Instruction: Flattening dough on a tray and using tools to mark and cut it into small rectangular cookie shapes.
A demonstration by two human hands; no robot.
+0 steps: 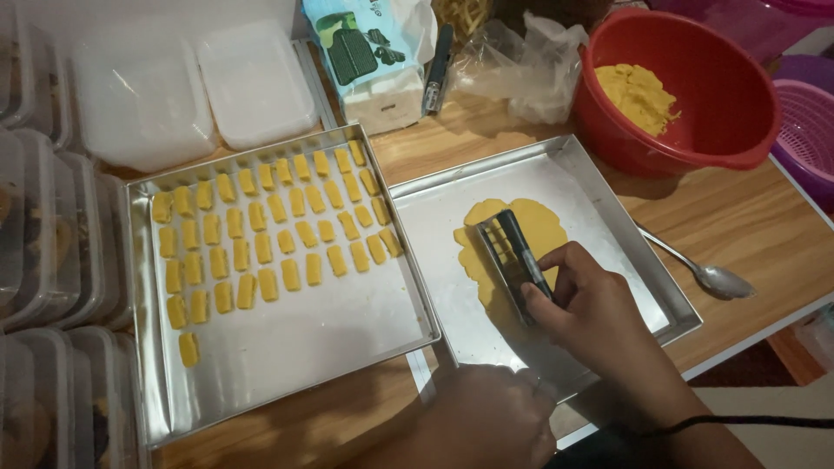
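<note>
Here the right hand (584,295) grips a metal cutter (511,252) on flattened dough (543,227); left hand's (486,417) grip unclear.

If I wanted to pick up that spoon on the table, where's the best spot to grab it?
Probably take the spoon by its thin handle, coming from above on the open side away from the tray. The handle end lies close to the tray's rim, while the bowl end points out over bare table.

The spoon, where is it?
The spoon lies on the wooden table at the right, just outside the tray of flattened dough, below the red bowl.
</note>
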